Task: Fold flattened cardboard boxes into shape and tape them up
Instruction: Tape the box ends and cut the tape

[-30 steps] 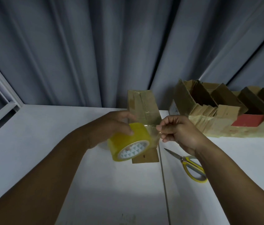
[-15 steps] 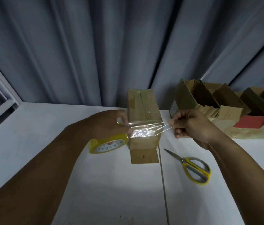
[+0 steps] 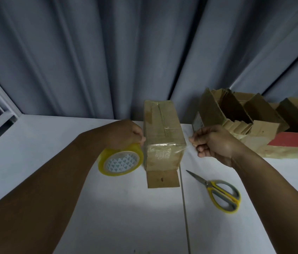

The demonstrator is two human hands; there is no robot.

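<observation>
A long folded cardboard box [image 3: 161, 129] lies on the white table [image 3: 108, 208], its near end facing me with one flap flat on the table. A clear tape strip [image 3: 164, 144] stretches across the box's near top edge. My left hand [image 3: 124, 133] grips the yellow tape roll [image 3: 120, 161] just left of the box. Right of the box, my right hand [image 3: 211, 142] pinches the strip's free end.
Yellow-handled scissors [image 3: 221, 192] lie on the table right of the box, blades pointing at it. A heap of flattened and half-open cardboard boxes [image 3: 258, 125] fills the back right. A grey curtain [image 3: 144, 52] hangs behind the table.
Both hands pulled apart, drawing a strip of tape off the roll. They then came down, and the strip now lies across the box's near edge.
</observation>
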